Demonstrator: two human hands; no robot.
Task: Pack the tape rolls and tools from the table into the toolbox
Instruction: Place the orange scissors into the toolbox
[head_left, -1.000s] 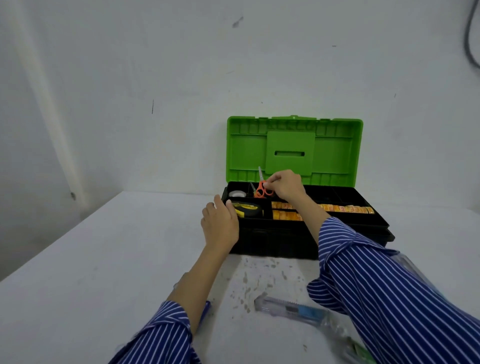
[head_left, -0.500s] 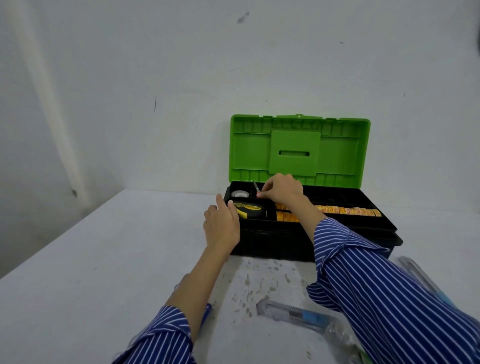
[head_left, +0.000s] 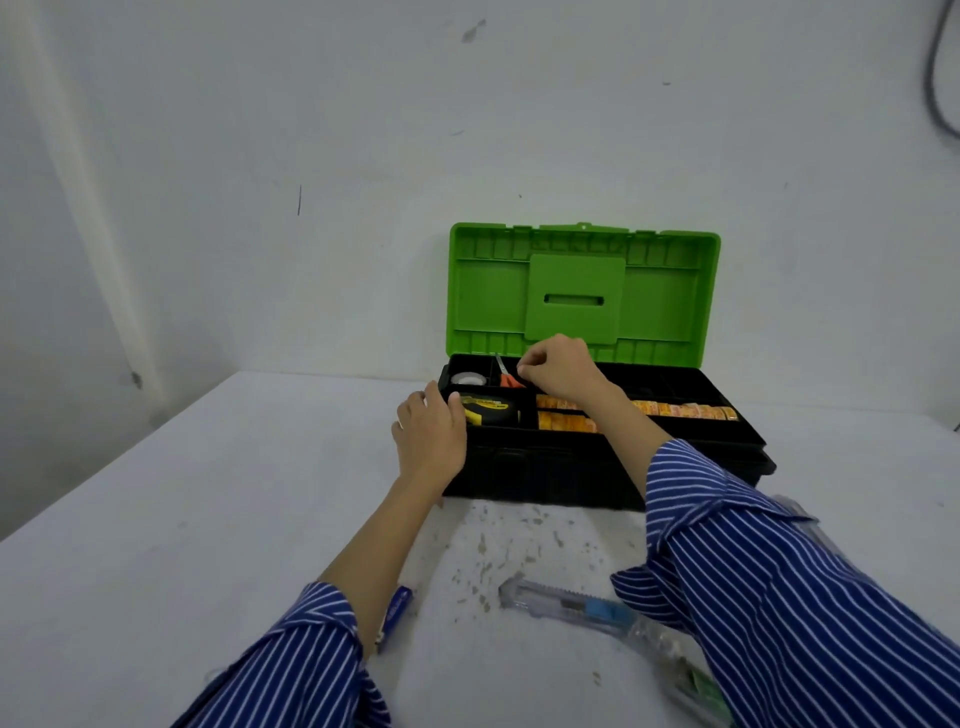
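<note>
The toolbox (head_left: 597, 467) stands on the white table (head_left: 208, 493) against the wall, its black base toward the person and its green lid (head_left: 582, 291) raised upright at the back. A black compartment tray fills the top of the base. In the rear left compartment lies a roll of clear tape (head_left: 467, 379). The compartment just to its right holds scissors (head_left: 506, 375) with orange handles, blades pointing up and back. The front left compartment holds a yellow and black tape measure (head_left: 488, 409). To its right, two rows of yellow-orange tape rolls (head_left: 685, 410) run along the tray.

The right hand (head_left: 558, 371) is above the scissors compartment, fingers curled with thumb and fingertips drawn together; whether they pinch the scissors cannot be determined. The left hand (head_left: 431, 436) rests on the front left corner of the toolbox, fingers relaxed and laid against the rim beside the tape measure.

On the table in front of the toolbox lies a utility knife (head_left: 566, 605) with a clear body and blue slider. A blue pen (head_left: 396, 616) lies beside the left forearm, partly hidden by it. Clear plastic packaging (head_left: 670, 654) lies at the near right, partly covered by the striped sleeve (head_left: 779, 597).
</note>
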